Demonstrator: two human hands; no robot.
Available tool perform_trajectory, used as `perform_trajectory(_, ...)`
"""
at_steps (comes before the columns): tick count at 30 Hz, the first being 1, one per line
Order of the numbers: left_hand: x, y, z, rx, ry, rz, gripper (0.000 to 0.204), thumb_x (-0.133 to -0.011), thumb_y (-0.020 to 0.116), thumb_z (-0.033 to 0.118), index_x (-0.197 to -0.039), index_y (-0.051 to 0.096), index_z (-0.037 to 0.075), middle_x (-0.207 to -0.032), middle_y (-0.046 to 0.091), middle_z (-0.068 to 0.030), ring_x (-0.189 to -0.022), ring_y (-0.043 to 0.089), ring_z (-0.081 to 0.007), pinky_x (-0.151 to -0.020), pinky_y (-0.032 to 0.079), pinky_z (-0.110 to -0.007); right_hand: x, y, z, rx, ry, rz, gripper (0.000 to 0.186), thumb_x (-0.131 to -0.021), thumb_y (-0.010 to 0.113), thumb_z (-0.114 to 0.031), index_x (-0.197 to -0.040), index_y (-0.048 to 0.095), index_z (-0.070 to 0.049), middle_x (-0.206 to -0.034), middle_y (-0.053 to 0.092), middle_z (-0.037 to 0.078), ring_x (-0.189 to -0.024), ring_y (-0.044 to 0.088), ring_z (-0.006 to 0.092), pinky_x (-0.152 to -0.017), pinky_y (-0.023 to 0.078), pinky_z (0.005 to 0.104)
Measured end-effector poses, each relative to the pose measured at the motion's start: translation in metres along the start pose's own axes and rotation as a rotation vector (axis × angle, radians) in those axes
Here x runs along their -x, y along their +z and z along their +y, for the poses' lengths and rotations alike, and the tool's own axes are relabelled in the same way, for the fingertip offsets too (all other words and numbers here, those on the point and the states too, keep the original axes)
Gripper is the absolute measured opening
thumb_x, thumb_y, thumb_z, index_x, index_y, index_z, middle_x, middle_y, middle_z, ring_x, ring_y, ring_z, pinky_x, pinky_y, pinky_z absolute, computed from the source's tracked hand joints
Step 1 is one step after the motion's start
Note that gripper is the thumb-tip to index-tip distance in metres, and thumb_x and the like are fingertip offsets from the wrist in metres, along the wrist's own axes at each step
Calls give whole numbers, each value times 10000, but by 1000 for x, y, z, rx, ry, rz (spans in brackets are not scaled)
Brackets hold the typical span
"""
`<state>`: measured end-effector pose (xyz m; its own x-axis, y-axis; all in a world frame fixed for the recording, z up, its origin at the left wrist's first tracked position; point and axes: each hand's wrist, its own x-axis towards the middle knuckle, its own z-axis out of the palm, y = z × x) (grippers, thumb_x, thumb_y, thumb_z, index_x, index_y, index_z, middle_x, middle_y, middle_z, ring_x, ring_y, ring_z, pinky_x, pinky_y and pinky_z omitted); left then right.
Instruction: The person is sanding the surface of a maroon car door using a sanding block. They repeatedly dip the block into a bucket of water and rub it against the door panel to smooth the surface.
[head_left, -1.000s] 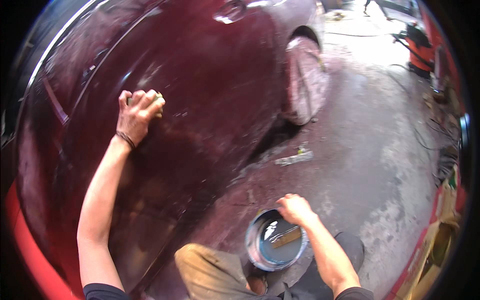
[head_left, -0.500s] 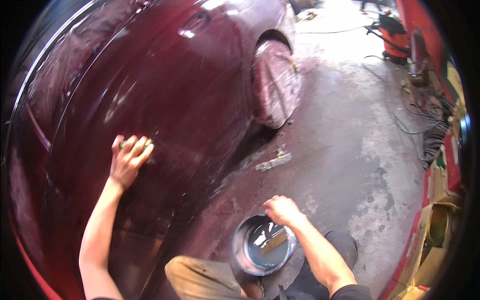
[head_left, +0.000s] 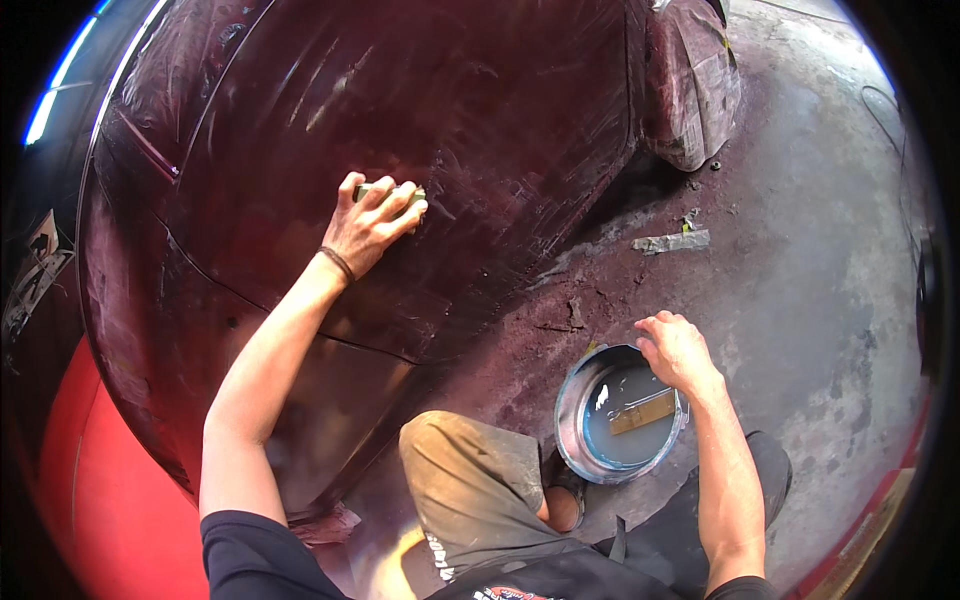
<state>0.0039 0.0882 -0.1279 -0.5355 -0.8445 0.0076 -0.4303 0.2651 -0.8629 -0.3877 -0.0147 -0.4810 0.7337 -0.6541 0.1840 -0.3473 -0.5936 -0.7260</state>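
My left hand (head_left: 372, 222) is closed around a small pale green sanding block (head_left: 417, 194), pressed against the dark maroon side of a car (head_left: 480, 120). Fingers cover most of the block, and the panel looks wet and streaked. Over the rim of a round bucket (head_left: 570, 445) hangs my right hand (head_left: 680, 350), fingers loosely bent and slightly apart, with nothing visible in them. Greyish water (head_left: 615, 385) stands in the bucket, and a flat brown block (head_left: 643, 412) lies in it.
A wheel wrapped in plastic sheeting (head_left: 690, 90) is at the top right. On the stained concrete floor (head_left: 800, 260) lies a crumpled strip of tape (head_left: 672, 242). My bent knee (head_left: 455, 450) is between car and bucket. A red surface (head_left: 110, 480) sits at lower left.
The view has swung down and left, so the car, bucket and hands appear shifted right. My left hand still grips the block on the panel; my right hand stays over the bucket rim.
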Motion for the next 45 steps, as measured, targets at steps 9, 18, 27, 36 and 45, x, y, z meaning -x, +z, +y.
perform_trajectory(9, -168, 45, -29, -91, -67, -129, 639, -819, 812, -3, -1365, 651, 286, -1439, 597, 88, -1381, 552, -173, -1202, 303, -567, 5, -5, -25, -40, 50, -2, 294, -984, 764, -181, -1255, 790, -70, -1189, 754, 185, -1176, 721, 382, -1038, 589, 511)
perform_trajectory(18, -28, 47, 28, -21, 51, 67, 319, -916, 790, 266, -1232, 754, 281, -1354, 675, 56, -1282, 609, -170, -1158, 343, -542, 7, -13, -22, -14, 19, 28, 277, -978, 763, -167, -1229, 791, -52, -1141, 754, 186, -1138, 725, 390, -1003, 595, 514)
perform_trajectory(27, -166, 85, 18, -20, -65, 31, 407, -905, 768, 149, -1280, 680, 278, -1383, 620, 48, -1340, 577, -189, -1190, 314, -579, 27, -18, -28, -35, 22, 64, 287, -969, 763, -153, -1238, 777, -54, -1104, 747, 193, -1129, 720, 389, -986, 592, 518)
perform_trajectory(36, -9, 41, 43, 4, 133, -49, 309, -927, 753, 278, -1235, 736, 292, -1385, 655, 67, -1352, 574, -170, -1198, 313, -571, 45, -41, -9, 14, 65, 74, 274, -983, 759, -165, -1231, 771, -49, -1148, 741, 173, -1141, 713, 389, -986, 593, 514)
perform_trajectory(45, -161, 100, 56, -9, -100, -54, 381, -938, 706, 153, -1294, 692, 288, -1377, 618, 75, -1323, 573, -185, -1169, 334, -584, 65, -44, -11, 8, 58, 80, 285, -978, 758, -155, -1242, 772, -50, -1124, 755, 175, -1097, 727, 390, -965, 597, 517)
